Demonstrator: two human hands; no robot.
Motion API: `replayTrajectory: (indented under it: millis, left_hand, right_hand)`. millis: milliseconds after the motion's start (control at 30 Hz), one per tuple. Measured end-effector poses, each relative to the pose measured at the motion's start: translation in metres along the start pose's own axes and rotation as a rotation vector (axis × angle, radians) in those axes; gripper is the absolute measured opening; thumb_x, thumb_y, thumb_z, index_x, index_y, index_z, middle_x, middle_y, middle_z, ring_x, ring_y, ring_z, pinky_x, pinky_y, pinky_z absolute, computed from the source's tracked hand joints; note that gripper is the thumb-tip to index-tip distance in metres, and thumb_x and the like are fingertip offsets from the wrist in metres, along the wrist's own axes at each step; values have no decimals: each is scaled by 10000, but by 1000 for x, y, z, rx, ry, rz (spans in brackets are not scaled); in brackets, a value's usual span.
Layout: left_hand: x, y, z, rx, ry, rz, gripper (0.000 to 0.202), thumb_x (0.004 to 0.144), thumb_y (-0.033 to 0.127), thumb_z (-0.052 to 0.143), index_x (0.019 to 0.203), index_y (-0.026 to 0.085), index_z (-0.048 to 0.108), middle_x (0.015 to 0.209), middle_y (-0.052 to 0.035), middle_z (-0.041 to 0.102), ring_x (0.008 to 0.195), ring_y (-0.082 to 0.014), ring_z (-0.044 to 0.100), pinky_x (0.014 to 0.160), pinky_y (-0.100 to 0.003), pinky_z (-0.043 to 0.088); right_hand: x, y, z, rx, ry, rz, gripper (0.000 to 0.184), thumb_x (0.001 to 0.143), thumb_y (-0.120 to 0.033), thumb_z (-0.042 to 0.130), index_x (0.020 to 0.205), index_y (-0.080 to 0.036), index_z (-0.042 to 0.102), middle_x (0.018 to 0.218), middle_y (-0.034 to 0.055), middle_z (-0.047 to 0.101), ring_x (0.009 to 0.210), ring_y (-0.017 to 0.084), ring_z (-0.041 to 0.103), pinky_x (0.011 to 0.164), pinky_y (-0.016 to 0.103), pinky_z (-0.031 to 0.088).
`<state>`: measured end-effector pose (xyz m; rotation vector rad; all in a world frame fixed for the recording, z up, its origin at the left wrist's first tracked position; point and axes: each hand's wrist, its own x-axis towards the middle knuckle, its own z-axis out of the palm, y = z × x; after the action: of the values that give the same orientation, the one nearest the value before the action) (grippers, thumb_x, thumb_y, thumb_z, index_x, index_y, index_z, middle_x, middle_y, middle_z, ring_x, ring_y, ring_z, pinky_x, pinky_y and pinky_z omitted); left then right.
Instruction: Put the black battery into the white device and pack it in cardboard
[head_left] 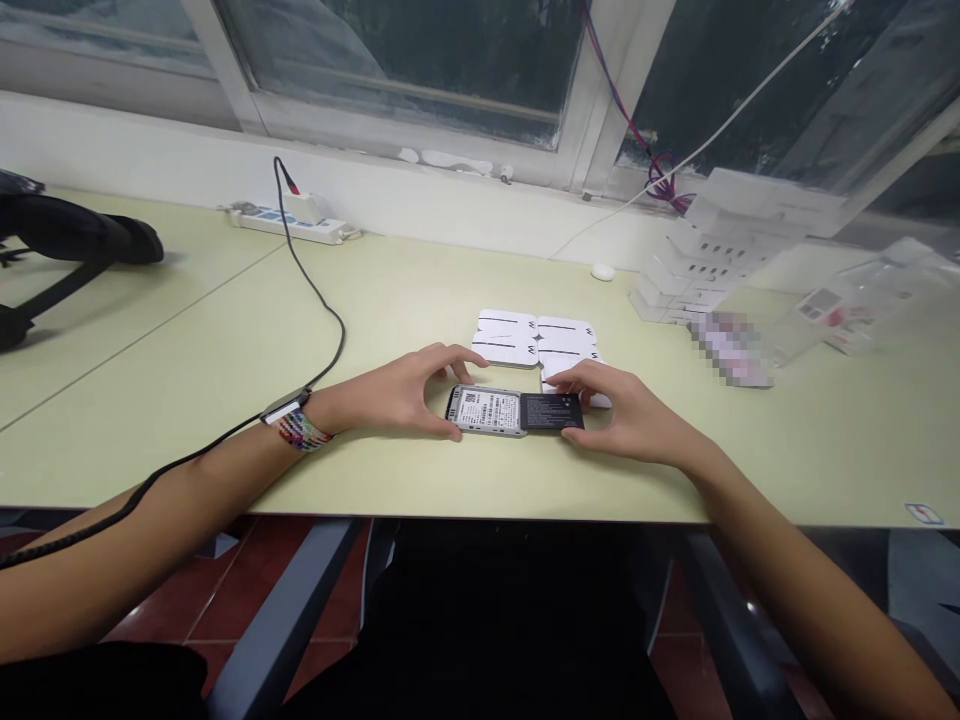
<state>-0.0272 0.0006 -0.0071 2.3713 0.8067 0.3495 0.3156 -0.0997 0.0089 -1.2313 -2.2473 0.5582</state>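
On the table lies a small grey device [489, 411] with printed labels and a barcode across its exposed face. My left hand [397, 395] curls round its left end, thumb at the near edge and a fingertip at the far edge. A flat black battery [550, 411] with fine print adjoins the device's right end. My right hand [626, 412] pinches that battery between thumb and fingers at its right end. Whether the battery lies over the device's rim or only touches it, I cannot tell. White cards with black lines [504, 336] lie just beyond my hands.
A stack of white boxes [697, 260] stands back right, beside a clear plastic bag [862, 300] and a pixelated packet [731, 350]. Near the wall are a power strip [300, 226] and a white oval object [602, 272]. A black cable [330, 315] runs to my left wrist. Black equipment [67, 235] sits far left.
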Motion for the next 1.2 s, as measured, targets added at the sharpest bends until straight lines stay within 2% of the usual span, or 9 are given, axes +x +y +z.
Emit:
replayTrajectory:
  millis: [467,800,900,1033,1133,1200]
  left_hand:
    - [0,3,-1,12,-11,-18,883,786,538,925,1551,349,526,1384,-90,660,1299,-351,624,1102,-481,484]
    - [0,0,0,14,-8,-3,873,793,547,915,1550,359,524,1389,-89,670,1304,-353,628,1103,-477,485]
    - [0,1,0,14,-8,3,879,793,539,916,1556,356,519,1389,-89,668,1310,-353,622,1113,-478,477]
    - [0,3,0,16,-7,-11,896,789,536,917,1566,358,509,1397,-88,667,1319,-354,618,1111,-469,480]
    - [0,4,0,14,-4,-19,901,781,545,916,1565,350,515,1391,-87,669,1296,-350,632,1089,-456,492]
    - [0,4,1,11,4,-16,897,781,550,912,1562,347,521,1391,-89,669,1290,-351,635,1082,-455,495]
  right_hand:
    - [-1,1,1,4,1,12,523,832,-219,791,1337,-296,682,1277,69,736,1131,292,717,897,453,636]
    - [8,-7,-2,-40,57,17,501,788,-188,776,1269,-279,674,1237,76,743,1084,301,729,931,486,646]
    - [15,-12,0,44,77,22,532,773,-173,782,1281,-281,664,1258,71,730,1119,296,721,1018,507,625]
    - [26,-19,12,305,94,2,608,783,-158,775,1351,-302,615,1228,48,703,1211,265,714,1165,500,570]
    - [33,-23,24,433,107,10,657,800,-193,794,1407,-308,573,1212,46,684,1175,251,744,1133,489,609]
    - [37,-26,30,423,130,13,693,801,-208,798,1444,-303,556,1219,53,680,1127,247,758,1095,489,641]
